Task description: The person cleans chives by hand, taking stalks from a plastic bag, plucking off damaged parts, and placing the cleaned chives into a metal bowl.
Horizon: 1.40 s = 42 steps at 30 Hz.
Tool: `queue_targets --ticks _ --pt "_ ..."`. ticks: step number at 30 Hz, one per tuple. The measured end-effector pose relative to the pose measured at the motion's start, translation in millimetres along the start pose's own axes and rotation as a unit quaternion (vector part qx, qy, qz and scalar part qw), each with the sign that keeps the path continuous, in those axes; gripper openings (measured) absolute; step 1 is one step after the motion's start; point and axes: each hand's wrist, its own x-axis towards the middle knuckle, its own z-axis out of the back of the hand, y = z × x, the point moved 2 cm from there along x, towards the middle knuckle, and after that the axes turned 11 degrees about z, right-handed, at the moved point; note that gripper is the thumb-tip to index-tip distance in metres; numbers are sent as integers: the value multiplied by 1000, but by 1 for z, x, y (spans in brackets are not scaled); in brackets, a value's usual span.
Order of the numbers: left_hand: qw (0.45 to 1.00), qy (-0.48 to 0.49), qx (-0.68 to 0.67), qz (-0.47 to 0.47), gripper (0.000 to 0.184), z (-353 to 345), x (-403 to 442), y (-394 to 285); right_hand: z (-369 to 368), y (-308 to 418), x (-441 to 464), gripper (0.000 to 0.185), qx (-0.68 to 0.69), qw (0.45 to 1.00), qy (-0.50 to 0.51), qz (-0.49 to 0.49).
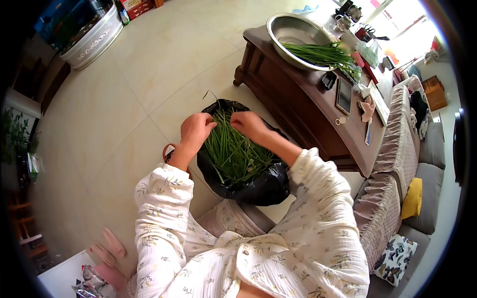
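A black plastic bag stands open on the floor between the person's legs, full of long green stalks. My left hand is over the bag's upper left edge, thumb and fingers pinched together. Across from it, my right hand is closed above the stalks, slightly blurred. What either hand pinches is too small to make out. A thin curved stalk sticks up beyond the left hand. More green stalks lie in a metal basin on the brown table.
The dark wooden table stands to the right, bearing a phone and small items. Behind it is a sofa with a yellow cushion. Pink slippers lie at lower left. A white oval tub is at upper left.
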Motion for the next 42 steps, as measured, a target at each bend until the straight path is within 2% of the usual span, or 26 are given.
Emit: queue_targets --ticks 3,6,9,15,20,22,24,26,29,31,34,36,39,42 --pt "1000 0 -6 6 21 0 -5 6 -44 -10 5 16 -139 987 11 -82" --pt "1000 -9 -12 1 19 1 -8 8 -60 -19 16 20 -214 960 5 -181" --pt "1000 -10 -17 8 17 3 -9 8 -65 -28 21 24 -199 952 15 -231" --pt "999 -39 -33 -19 18 7 -13 7 -58 -47 6 20 3 983 -52 -176" --pt "994 -41 -99 -34 19 11 -11 4 17 24 -16 10 233 955 -158 -90" --pt "987 -17 -156 -41 20 10 -8 2 48 50 -26 6 293 935 -190 -59" --pt "958 98 -268 -17 23 1 -5 -4 73 75 -34 8 364 903 -222 -49" --pt "898 188 -398 5 25 -3 -8 -15 82 71 -44 12 409 885 -217 -45" --pt "811 321 -488 33 31 3 -17 -45 84 65 -53 16 481 849 -209 -65" --pt "745 396 -535 40 33 -4 -20 -56 79 57 -54 15 470 860 -188 -64" --pt "714 451 -534 29 31 -14 -24 -68 73 46 -53 15 475 865 -145 -68" --pt "719 457 -522 34 24 -25 -23 -69 68 39 -52 15 476 868 -120 -77" --pt "717 453 -526 63 20 -36 -22 -68 70 35 -57 16 484 847 -174 -138" --pt "731 447 -507 89 19 -41 -25 -69 70 31 -65 17 467 855 -170 -145"
